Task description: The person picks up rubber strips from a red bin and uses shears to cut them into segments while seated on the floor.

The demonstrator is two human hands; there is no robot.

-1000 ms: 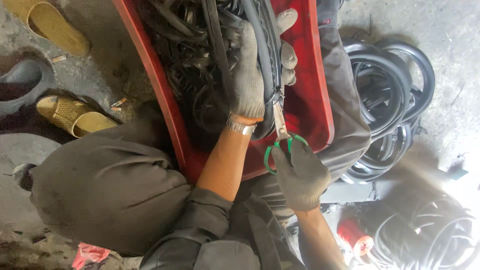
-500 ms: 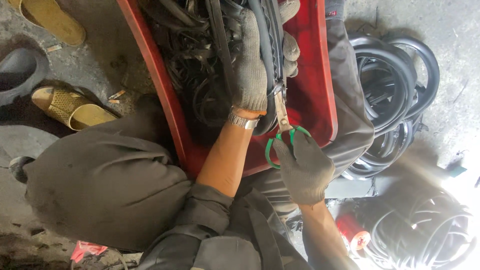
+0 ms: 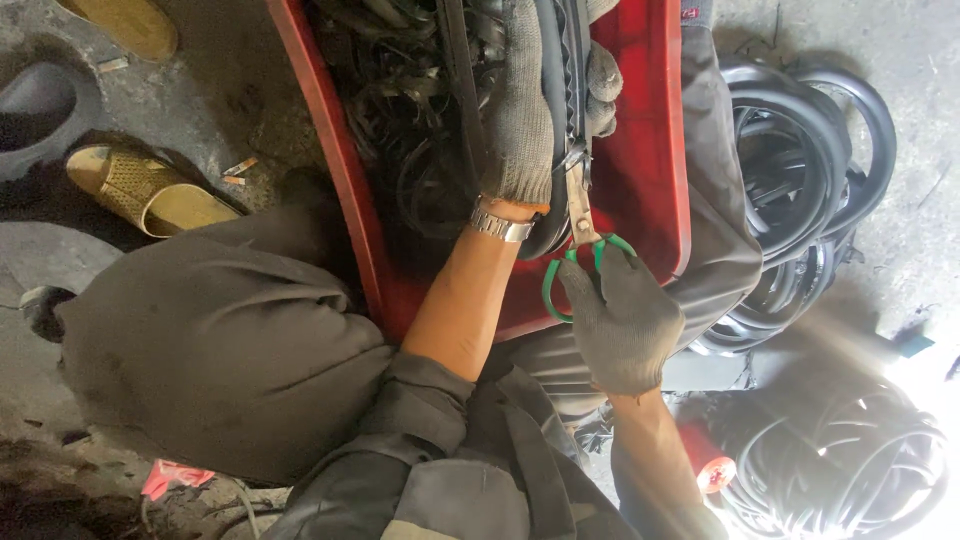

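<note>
Since a second ago I see little change: left hand (image 3: 525,110) still grips the rubber strip (image 3: 556,90) over the red tub (image 3: 640,170). Right hand (image 3: 622,325) stays closed on the scissors (image 3: 580,235), blades at the strip; cutting looks ongoing.

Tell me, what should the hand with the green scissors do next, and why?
Probably squeeze the scissors shut. The right hand has its fingers in the green handles, and the blades sit against the black rubber strip that the left hand grips over the red tub, so a cut looks ready.
</note>
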